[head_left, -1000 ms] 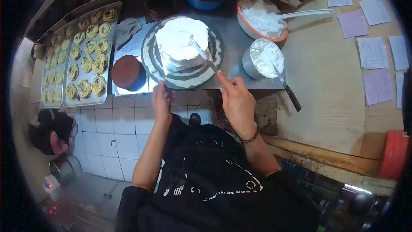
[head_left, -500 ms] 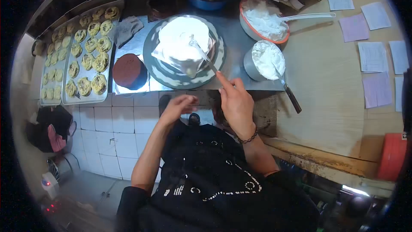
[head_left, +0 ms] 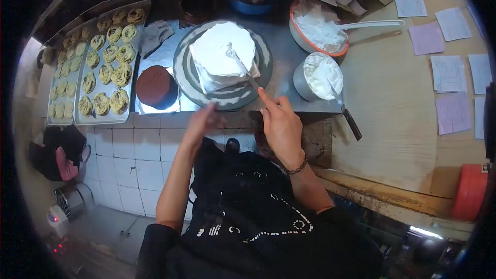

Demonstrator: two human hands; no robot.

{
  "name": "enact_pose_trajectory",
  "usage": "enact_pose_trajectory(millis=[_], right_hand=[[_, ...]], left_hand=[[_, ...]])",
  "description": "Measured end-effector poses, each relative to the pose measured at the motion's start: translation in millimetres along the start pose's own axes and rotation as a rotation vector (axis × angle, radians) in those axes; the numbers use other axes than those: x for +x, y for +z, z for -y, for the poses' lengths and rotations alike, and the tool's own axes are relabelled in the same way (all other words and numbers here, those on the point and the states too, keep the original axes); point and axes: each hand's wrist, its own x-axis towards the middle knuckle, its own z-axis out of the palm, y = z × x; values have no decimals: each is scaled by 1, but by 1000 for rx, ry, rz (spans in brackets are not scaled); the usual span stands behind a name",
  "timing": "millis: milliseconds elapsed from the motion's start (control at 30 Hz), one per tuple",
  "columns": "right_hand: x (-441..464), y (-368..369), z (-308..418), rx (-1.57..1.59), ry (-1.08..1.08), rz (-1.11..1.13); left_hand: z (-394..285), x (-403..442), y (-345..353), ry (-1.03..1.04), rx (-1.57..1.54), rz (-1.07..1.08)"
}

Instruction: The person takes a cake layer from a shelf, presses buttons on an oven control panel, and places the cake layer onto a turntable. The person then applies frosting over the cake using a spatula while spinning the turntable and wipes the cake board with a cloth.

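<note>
A white-frosted cake (head_left: 219, 41) sits on a silver board on a round turntable (head_left: 183, 80). My right hand (head_left: 283, 126) is closed around the handle of an icing spatula (head_left: 243, 66), index finger stretched along it. The blade lies flat on the cake's top, with a little cream near its tip. My left hand (head_left: 202, 125), blurred by motion, is at the turntable's front edge with its fingers apart and nothing in them; whether it touches the rim I cannot tell. Left of the turntable stands a bare brown cake layer (head_left: 154, 86) on a silver board.
To the right stand a metal container of white cream (head_left: 321, 77) with a dark-handled knife (head_left: 351, 122) in it, and an orange-rimmed bowl (head_left: 338, 51) with a white-handled tool (head_left: 374, 24). Trays of pastries (head_left: 106, 119), a grey cloth (head_left: 155, 37) and a blue bowl (head_left: 250, 8) surround the turntable.
The turntable, board and cake have rotated under the spatula. My left hand has moved up and slightly left to the turntable's front edge; my right hand has barely shifted.
</note>
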Motion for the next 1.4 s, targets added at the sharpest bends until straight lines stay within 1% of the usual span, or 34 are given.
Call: enact_pose_trajectory(millis=[33,67,133,200,267,333,433,533,733,833,1033,1133,1333,1400], right_hand=[[0,1,-1,8,1,-1],[-1,1,-1,2,-5,-5],[0,1,0,-8,-18,-13],[0,1,1,0,-21,-16],[1,0,3,18,-7,-7],[1,-2,4,45,28,13],[1,-1,2,55,23,17],[1,1,2,67,26,17],[2,1,3,52,14,11],[1,1,2,79,9,11],[1,3,4,72,15,8],[2,2,5,78,17,17],[2,5,5,92,26,25],[3,10,1,134,-23,13]], left_hand=[[3,11,-8,81,-106,-98],[9,24,-10,207,-268,-287],[12,19,4,268,-227,-294],[20,2,29,165,-145,-178],[27,-13,42,-24,59,134],[26,-19,47,-133,346,519],[8,-31,57,-168,507,557],[36,-16,49,-57,355,465],[45,-18,52,-71,361,465],[45,-23,57,-113,416,469],[50,-24,58,-129,390,471],[40,-27,57,-152,394,460],[53,-21,46,-124,398,454],[57,-21,44,-120,396,439]])
